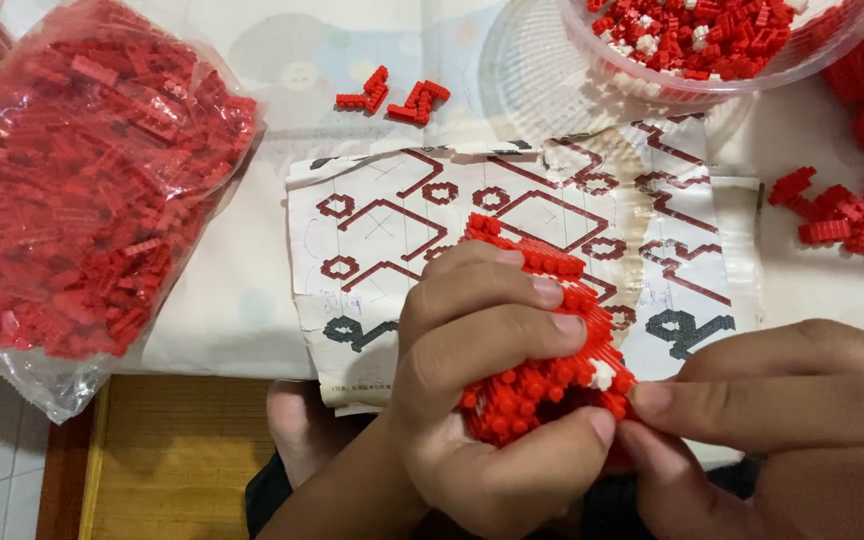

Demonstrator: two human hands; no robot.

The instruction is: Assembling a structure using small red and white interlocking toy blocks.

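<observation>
My left hand point(472, 370) wraps around a red model built of tiny bricks point(542, 385), with fingers over its top and the thumb under it. A single white brick shows on the model's right side. My right hand point(782, 400) comes in from the right, and its thumb and forefinger pinch at the model's right edge. Both hands hold the model just above the near edge of a creased paper instruction sheet point(392, 220) printed with red and black shapes.
A clear plastic bag full of red bricks point(82, 190) lies at the left. A clear bowl of red and white bricks point(722, 45) stands at the top right. Small red assemblies point(392, 98) lie above the sheet, and loose red pieces point(852, 215) at the right.
</observation>
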